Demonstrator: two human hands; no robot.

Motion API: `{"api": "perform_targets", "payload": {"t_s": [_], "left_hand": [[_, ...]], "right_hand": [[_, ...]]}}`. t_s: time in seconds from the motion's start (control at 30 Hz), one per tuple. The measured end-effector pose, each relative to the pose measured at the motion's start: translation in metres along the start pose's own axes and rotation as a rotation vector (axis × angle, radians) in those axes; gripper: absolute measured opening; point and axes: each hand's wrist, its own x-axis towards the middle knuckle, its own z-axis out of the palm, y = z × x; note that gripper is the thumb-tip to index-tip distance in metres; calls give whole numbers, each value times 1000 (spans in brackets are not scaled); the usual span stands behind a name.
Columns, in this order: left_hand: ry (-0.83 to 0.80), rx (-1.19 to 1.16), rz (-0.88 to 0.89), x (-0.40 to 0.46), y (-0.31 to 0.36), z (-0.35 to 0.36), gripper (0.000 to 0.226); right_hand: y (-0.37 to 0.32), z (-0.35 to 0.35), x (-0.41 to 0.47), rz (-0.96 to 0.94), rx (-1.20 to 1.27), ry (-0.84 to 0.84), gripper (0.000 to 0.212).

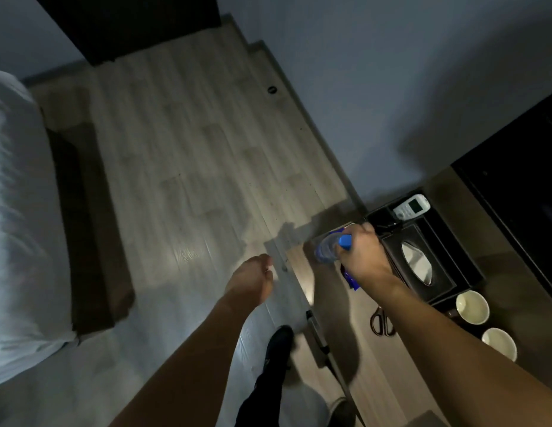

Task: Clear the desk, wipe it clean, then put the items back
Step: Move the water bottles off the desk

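Dim light fills the room, and a pale wood floor (188,167) is seen past the end of the bench (373,392), with a bed (19,229) in white covers at the left. A water bottle (328,246) with a blue cap is gripped near its top by the right hand (362,257), whose fingers are curled round it. It is held just above the far end of the bench, most likely so it can be lifted clear or set down; which one cannot be told. The left hand (250,280) hangs over the bench edge with its fingers loosely curled, and nothing is held in it. A dark tray (472,272) is kept at the back of the bench so small things stay together: a black tissue box (419,260) sits in it, with a white remote (411,206) just behind. Two white cups (472,306) stand near the tray, and a pair of scissors (382,322) lies beside the right arm. Since these things are on the bench, the clearing looks not yet done. A blue packet (350,280) is mostly hidden under the right wrist, so what it is cannot be made out. The bottle is blurred, and its lower part is hard to see. A dark shoe (278,343) is seen below on the floor.
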Motion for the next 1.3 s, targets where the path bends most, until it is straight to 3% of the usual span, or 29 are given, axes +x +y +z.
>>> {"api": "perform_targets", "payload": {"t_s": [0.3, 0.53, 0.63, 0.8, 1.03, 1.3], "left_hand": [[-40, 51, -35, 15, -14, -9, 33], [-48, 102, 41, 10, 8, -12, 30], [25, 152, 170, 1, 49, -24, 31], [289, 158, 499, -27, 138, -33, 44], [303, 287, 893, -83, 250, 10, 36], [127, 466, 1423, -125, 347, 94, 37]], "right_hand": [[-6, 15, 17, 50, 21, 50, 30], [-5, -1, -5, 64, 21, -7, 48], [2, -30, -41, 14, 74, 58, 49], [34, -89, -113, 27, 107, 259, 51], [106, -136, -203, 165, 177, 491, 53], [174, -146, -320, 569, 295, 762, 54]]}}
